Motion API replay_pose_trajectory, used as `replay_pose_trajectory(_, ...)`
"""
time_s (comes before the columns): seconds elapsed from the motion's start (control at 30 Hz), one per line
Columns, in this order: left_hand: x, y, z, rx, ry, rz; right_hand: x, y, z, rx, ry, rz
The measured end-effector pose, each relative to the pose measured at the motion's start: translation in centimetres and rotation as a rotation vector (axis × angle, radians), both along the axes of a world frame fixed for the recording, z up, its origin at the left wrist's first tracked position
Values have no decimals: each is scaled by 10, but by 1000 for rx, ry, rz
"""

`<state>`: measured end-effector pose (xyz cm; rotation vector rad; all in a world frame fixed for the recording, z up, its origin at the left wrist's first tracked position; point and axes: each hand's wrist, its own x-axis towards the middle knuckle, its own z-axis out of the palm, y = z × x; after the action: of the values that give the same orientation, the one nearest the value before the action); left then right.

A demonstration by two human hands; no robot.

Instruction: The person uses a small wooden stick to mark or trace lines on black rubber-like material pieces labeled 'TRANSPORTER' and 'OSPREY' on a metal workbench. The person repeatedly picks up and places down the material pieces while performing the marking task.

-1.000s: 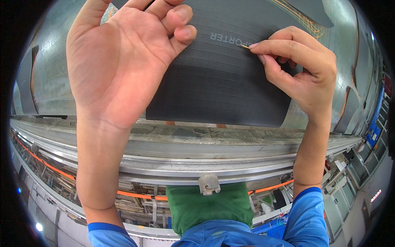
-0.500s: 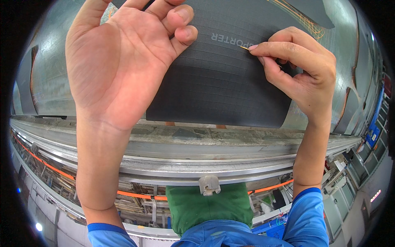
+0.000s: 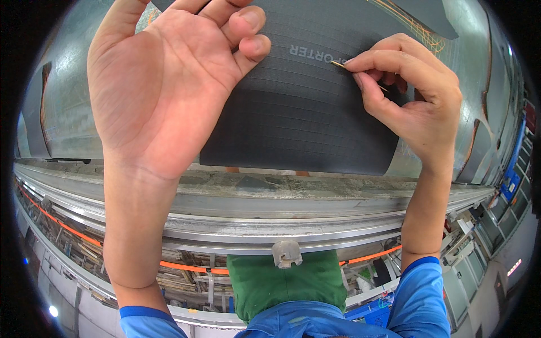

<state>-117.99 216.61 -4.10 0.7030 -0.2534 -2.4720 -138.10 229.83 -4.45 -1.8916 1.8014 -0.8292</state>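
My left hand (image 3: 163, 90) is raised at the upper left, palm up, its fingers loosely bent and apart. Nothing shows in the palm, though some fingertips are cut off by the upper edge. Between thumb and forefinger, my right hand (image 3: 414, 93) pinches a thin, pale toothpick (image 3: 337, 64). Its tip lies over pale grey lettering on a black flexible sheet (image 3: 298, 118), and its other end shows below the forefinger. Whether the tip touches the surface, I cannot tell. Faint parallel lines cross the sheet, whose near edge hangs over the table's edge.
Beneath the sheet is a shiny greyish table surface (image 3: 73, 107). A metal rail (image 3: 236, 225) with a small grey bracket (image 3: 287, 254) runs along its near side. More dark sheets (image 3: 35, 112) with orange threads (image 3: 414, 28) lie around. An orange strip (image 3: 194, 267) passes below the rail.
My right fingers have shifted slightly and the pinch has loosened a little, so more of the toothpick shows. My left hand has barely moved.
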Motion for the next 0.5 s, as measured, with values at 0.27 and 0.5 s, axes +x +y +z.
replay_pose_trajectory(0.27, 0, 0, -2, -30, -26, 12, 1, -1, -1, -9, 13, 13)
replay_pose_trajectory(0.5, -1, 0, 1, 4, -26, 13, -1, 0, -1, -2, 6, 23)
